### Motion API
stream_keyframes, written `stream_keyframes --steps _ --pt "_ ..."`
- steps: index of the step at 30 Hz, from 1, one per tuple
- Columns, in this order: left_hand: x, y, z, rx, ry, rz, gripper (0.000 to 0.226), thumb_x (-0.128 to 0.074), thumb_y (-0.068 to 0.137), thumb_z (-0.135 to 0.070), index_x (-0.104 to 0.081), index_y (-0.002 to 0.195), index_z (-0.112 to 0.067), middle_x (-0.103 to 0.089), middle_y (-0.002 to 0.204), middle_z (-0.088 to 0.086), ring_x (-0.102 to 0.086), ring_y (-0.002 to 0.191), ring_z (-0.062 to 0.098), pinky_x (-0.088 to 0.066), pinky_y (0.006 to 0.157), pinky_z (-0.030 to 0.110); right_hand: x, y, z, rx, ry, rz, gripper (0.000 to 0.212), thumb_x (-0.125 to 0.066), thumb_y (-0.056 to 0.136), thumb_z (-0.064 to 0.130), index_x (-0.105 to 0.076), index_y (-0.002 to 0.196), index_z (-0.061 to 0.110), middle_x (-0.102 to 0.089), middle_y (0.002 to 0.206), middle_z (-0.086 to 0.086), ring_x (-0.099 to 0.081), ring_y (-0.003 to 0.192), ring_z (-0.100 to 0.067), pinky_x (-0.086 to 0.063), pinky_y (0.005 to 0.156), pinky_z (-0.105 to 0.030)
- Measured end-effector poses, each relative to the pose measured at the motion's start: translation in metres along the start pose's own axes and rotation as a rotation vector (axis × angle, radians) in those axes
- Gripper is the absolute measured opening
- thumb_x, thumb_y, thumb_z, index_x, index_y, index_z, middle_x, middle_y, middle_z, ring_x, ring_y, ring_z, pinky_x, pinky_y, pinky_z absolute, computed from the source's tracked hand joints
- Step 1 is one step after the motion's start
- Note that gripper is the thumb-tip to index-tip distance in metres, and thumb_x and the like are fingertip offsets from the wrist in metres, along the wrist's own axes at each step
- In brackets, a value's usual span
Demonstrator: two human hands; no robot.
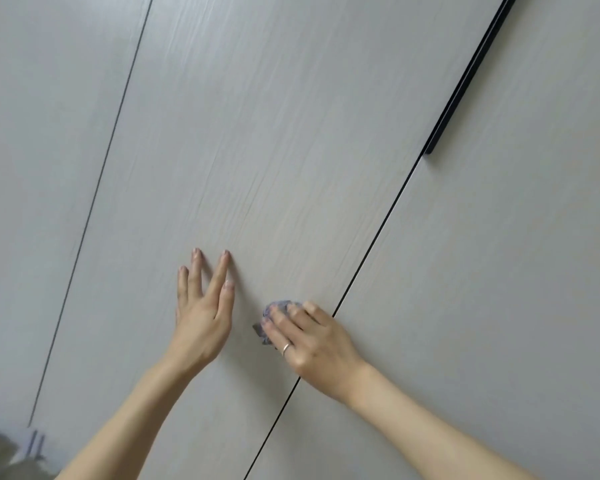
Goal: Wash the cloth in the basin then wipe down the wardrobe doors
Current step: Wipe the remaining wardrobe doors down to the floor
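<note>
The cloth (273, 315), a small bluish-grey wad, lies pressed against the middle wardrobe door (257, 150) in the lower centre of the frame, mostly hidden under the right hand (312, 344). That hand's fingers (280, 318) bend over the wad and hold it to the panel; a ring (286, 348) sits on one of them, and the hand lies just beside the dark gap between this door and the right door (499, 289). The left hand (201, 317), just left of the cloth and apart from it, rests flat on the same door with straight, spread fingers. A long black handle (465, 84) runs along the right door's edge in the upper right. A left door (39, 150) fills the upper left. Something blurred shows at the lower left corner.
</note>
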State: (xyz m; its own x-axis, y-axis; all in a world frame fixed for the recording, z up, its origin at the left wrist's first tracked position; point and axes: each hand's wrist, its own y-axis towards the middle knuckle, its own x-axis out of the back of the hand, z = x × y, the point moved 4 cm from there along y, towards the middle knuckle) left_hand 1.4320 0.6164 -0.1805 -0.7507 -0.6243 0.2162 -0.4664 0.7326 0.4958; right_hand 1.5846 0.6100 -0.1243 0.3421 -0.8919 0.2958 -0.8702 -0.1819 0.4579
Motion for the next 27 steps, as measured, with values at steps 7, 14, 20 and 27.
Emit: stream_keyframes --steps 7,14,20,27 --pt "-0.001 -0.027 0.038 0.002 0.004 0.057 0.045 -0.024 0.102 -0.031 -0.003 0.137 -0.05 0.017 0.154 -0.016 0.023 0.142 0.009 0.014 0.107 0.018 0.016 0.003 -0.055 -0.417 -0.071 -0.11 0.028 -0.061 0.084 0.011 -0.069 0.11 0.01 -0.053 0.108 -0.008 -0.043 0.082 -0.026 -0.025 0.065 -0.035" --pt "-0.008 -0.041 0.067 -0.008 -0.016 0.064 0.045 -0.022 0.102 -0.03 -0.001 0.139 -0.046 0.02 0.144 -0.024 0.026 0.139 0.005 0.016 0.106 0.017 -0.039 -0.059 0.098 -0.081 0.089 0.199 0.037 -0.038 0.092 0.009 -0.07 0.108 0.012 -0.058 0.114 -0.007 -0.054 0.088 -0.023 -0.028 0.066 -0.034" --pt "-0.007 -0.053 0.103 0.011 -0.032 0.092 0.043 -0.02 0.101 -0.035 -0.003 0.138 -0.049 0.02 0.145 -0.028 0.027 0.136 -0.002 0.013 0.108 0.019 -0.039 -0.063 0.101 -0.195 0.15 0.128 0.043 -0.029 0.098 0.006 -0.07 0.11 0.014 -0.056 0.113 -0.005 -0.049 0.089 -0.023 -0.028 0.066 -0.034" --pt "-0.009 -0.069 0.143 0.122 -0.051 0.079 0.045 -0.019 0.101 -0.035 0.001 0.14 -0.043 0.02 0.144 -0.026 0.024 0.136 -0.001 0.014 0.108 0.018 -0.056 -0.051 0.116 -0.434 0.174 -0.039 0.032 -0.042 0.095 0.005 -0.068 0.113 0.01 -0.052 0.114 -0.006 -0.047 0.092 -0.024 -0.029 0.068 -0.034"
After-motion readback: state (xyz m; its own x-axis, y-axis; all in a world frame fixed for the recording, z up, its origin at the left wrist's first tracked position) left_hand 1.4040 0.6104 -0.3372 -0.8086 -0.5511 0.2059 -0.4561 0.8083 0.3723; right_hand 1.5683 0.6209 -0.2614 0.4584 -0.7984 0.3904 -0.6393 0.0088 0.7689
